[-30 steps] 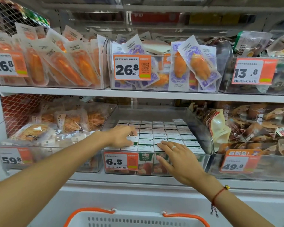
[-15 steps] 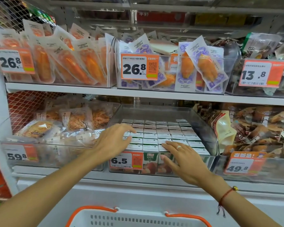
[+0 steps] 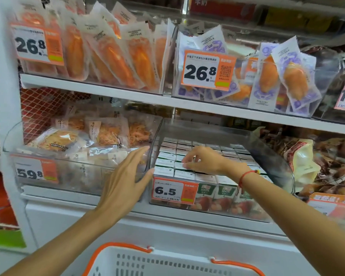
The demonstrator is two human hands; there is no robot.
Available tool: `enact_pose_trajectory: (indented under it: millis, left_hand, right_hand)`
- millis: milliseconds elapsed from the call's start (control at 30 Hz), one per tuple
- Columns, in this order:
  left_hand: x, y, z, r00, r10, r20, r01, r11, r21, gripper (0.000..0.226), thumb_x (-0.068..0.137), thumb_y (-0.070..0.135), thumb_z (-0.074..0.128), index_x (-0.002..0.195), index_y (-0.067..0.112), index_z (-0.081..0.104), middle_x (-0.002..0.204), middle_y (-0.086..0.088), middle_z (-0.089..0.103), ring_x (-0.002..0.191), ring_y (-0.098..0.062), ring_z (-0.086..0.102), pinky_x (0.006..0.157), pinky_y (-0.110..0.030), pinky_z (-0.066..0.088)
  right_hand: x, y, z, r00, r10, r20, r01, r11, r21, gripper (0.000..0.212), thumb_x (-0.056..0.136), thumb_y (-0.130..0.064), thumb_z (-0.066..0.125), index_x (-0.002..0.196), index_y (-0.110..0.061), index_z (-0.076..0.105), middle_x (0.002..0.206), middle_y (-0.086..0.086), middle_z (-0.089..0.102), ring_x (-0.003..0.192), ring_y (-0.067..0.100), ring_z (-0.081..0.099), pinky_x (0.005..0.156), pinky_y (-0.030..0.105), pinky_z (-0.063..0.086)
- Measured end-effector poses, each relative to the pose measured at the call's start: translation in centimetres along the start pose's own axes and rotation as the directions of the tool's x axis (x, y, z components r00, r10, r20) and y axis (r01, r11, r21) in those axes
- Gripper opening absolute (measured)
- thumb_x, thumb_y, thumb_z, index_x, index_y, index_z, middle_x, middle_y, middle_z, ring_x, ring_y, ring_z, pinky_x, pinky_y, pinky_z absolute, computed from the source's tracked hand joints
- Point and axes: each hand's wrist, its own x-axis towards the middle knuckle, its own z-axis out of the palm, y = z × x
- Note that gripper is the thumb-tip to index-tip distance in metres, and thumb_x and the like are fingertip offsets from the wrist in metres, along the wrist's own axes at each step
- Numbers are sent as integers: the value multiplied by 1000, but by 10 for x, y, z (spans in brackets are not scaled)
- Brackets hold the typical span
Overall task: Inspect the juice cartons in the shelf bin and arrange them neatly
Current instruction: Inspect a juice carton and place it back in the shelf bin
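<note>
— How do we square these up? The juice cartons (image 3: 189, 156) stand packed in rows inside the clear shelf bin (image 3: 275, 162), on the lower shelf behind the 6.5 price tag (image 3: 172, 191).

— We keep our left hand (image 3: 126, 176) flat and relaxed against the bin's left front corner, holding nothing, to steady it. Our right hand (image 3: 202, 161) curls its fingertips onto the carton tops near the front left; we'd nudge gently, row by row.

— Is it pinching one?

— We can't tell; the fingertips blur. The back rows sit in shadow, and our right arm covers several front cartons.
</note>
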Motion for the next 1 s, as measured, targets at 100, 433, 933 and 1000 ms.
enact_pose_trajectory:
  millis: [100,433,933,1000]
  left_hand:
    - [2,-1,0,999,-29,17,29,1000,10,51,93,32,62,142,29,45,134,13,54,113,-5,54,87,-21,41]
    - [-3,2,5,998,-67,9,66,992,107,56,95,36,58,146,25,41,134,7,59,118,-15,56,85,-17,35]
    - [-3,2,4,997,-78,27,78,997,22,59,95,38,57,149,27,35,143,8,51,129,-11,47,101,-25,39]
    - [-3,2,4,996,-79,27,79,997,21,59,95,38,57,149,27,35,143,8,51,129,-11,47,101,-25,39]
  right_hand:
    - [1,3,0,1000,-10,15,9,999,50,20,94,-26,64,104,-13,74,101,1,69,80,7,55,68,15,43]
    - [19,11,0,994,110,-2,-110,993,-33,28,94,-27,62,119,-15,67,111,-3,65,90,10,54,75,15,40]
    - [45,3,-13,965,153,213,-101,967,-236,42,93,-34,63,130,-16,57,125,3,58,99,17,52,85,27,43]
    - [39,5,-16,977,132,165,-110,984,-137,43,93,-35,63,130,-12,56,127,3,57,100,15,51,84,25,40]
